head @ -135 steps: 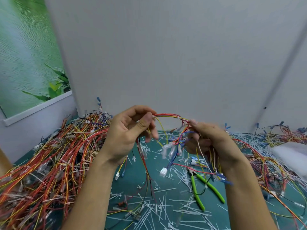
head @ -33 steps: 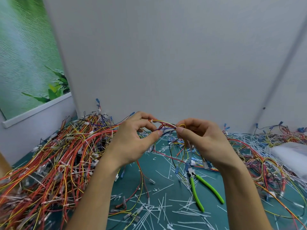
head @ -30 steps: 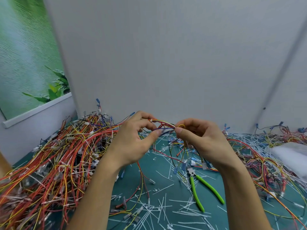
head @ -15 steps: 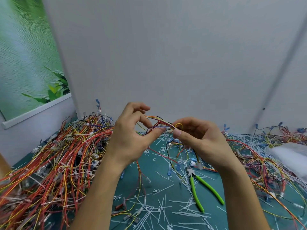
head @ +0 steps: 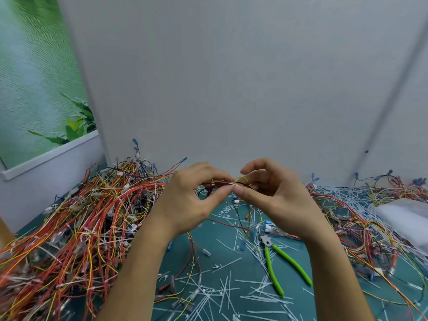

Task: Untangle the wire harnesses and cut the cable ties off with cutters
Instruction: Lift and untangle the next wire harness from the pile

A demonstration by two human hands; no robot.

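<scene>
Nearest you, cut ties point(head: 222, 295) litter the green surface point(head: 215, 239). The cutters point(head: 271, 267) lie flat on it, green handles splayed, below your right wrist, and neither hand touches them. Above them, your left hand point(head: 185, 200) pinches the wire harness point(head: 220, 183) between thumb and forefinger. Your right hand point(head: 278, 198) pinches the same bundle just beside it, thumb tips almost meeting, and a small yellow loop point(head: 240, 179) sticks up between them. The harness's loose ends hang down to the surface. A big tangled pile point(head: 81, 216) sits to the left of your left arm, a thinner pile point(head: 370, 218) to the right, and the grey wall point(head: 231, 89) is behind.
</scene>
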